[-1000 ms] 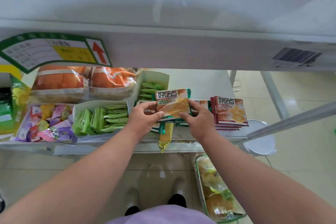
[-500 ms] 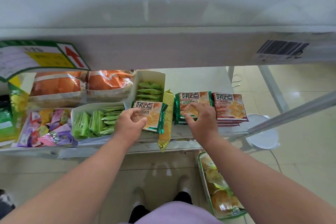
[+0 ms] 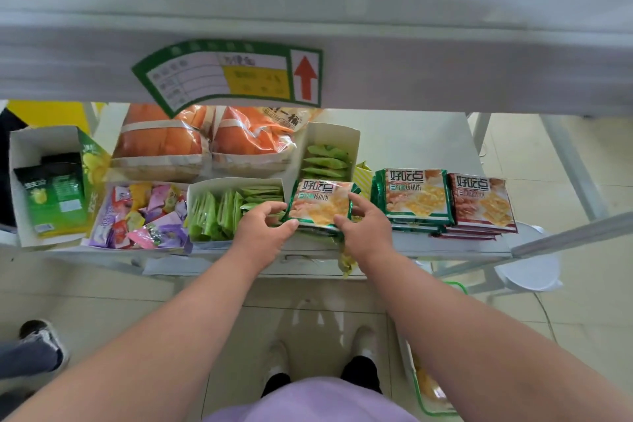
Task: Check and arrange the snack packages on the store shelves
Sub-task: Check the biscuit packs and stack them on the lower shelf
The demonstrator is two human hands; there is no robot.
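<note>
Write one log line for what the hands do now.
step: straightening | left hand: grips green-edged cracker pack | right hand: grips same pack | spot: shelf

Two bare forearms reach from the lower corners of the frame toward its centre. The left hand (image 3: pixel 262 229) and right hand (image 3: pixel 364 226) (fingers curled, thumbs nearest the viewer) pinch a packet between them, one at either side, wrists nearly level, just below mid-frame.

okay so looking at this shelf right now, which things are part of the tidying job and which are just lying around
Job: biscuit pack gripped by left hand and right hand; green-edged biscuit stack; red-edged stack; candy bag.
Lying about: price label; white stool.
</note>
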